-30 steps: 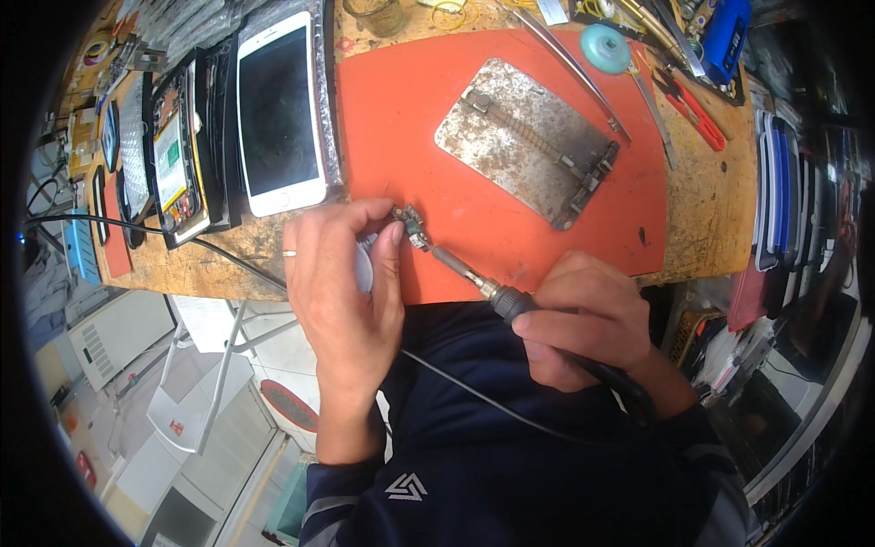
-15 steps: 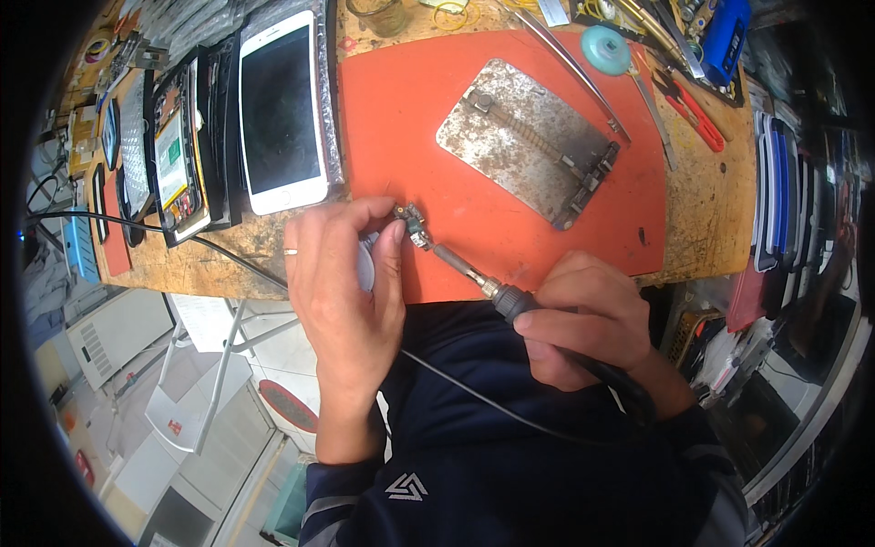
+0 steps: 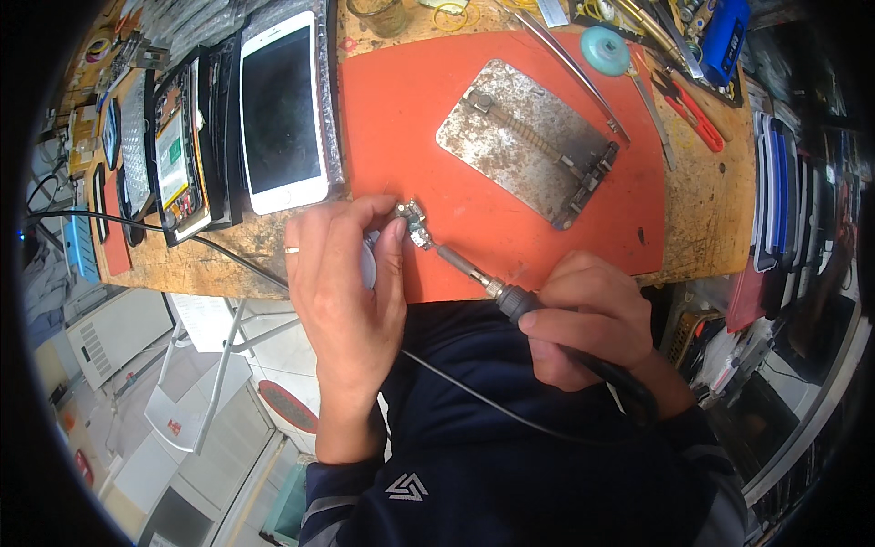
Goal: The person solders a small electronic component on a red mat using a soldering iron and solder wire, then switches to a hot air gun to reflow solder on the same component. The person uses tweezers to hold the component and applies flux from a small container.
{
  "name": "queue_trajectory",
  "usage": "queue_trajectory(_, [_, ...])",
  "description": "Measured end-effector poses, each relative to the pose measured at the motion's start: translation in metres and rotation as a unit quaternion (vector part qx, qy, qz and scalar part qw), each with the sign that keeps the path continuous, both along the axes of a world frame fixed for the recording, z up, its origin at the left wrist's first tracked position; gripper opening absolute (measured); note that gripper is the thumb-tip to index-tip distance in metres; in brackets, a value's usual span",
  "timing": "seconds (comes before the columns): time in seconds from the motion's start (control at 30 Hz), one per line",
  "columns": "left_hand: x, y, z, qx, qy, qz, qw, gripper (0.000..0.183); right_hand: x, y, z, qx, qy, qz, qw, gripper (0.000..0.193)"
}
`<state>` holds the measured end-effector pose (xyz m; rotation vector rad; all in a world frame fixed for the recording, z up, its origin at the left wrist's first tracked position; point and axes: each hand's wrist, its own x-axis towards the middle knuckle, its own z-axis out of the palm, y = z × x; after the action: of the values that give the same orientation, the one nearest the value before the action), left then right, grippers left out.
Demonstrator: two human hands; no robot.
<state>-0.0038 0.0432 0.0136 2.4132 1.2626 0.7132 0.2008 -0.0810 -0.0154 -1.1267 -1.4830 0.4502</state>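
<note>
A smooth, matte orange-red mat [image 3: 392, 109] covered part of a scuffed, stained wooden workbench [image 3: 700, 232]. On it lay a flat, round-cornered silver metal plate [image 3: 488, 150], blotched with rusty brown and crossed by a ribbed, brownish rod [image 3: 529, 136]. Above the mat's near left part, a small, irregular silver-and-dark electronic piece [image 3: 415, 224] looked knobbly and partly shiny. The left hand [image 3: 344, 283] pinched it between thumb and index finger. The right hand [image 3: 588, 319] gripped a black-handled soldering iron with a slim metal barrel [image 3: 467, 267], its tip right by the piece's lower end; contact could not be told.
</note>
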Motion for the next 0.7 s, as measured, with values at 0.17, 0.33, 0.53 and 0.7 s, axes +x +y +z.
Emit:
queue_trajectory(0.17, [0.001, -0.0004, -0.0003, 0.002, 0.002, 0.0, 1.0, 0.022, 0.0005, 0.0033, -0.0008, 0.006, -0.015, 0.006, 1.0, 0.026])
queue_trajectory(0.33, [0.0013, 0.0001, 0.0006, 0.009, 0.005, -0.005, 1.0, 0.022, 0.0001, 0.0032, 0.001, 0.003, -0.008, 0.005, 1.0, 0.026])
queue_trajectory(0.53, [0.0019, 0.0002, 0.0019, 0.004, 0.01, -0.005, 1.0, 0.023, 0.0013, 0.0006, 0.0016, 0.001, 0.004, 0.002, 1.0, 0.025])
queue_trajectory(0.7, [-0.0027, -0.0011, -0.0004, 0.003, -0.002, -0.005, 1.0, 0.02, 0.0022, -0.0025, 0.0, 0.0, 0.013, -0.004, 1.0, 0.024])
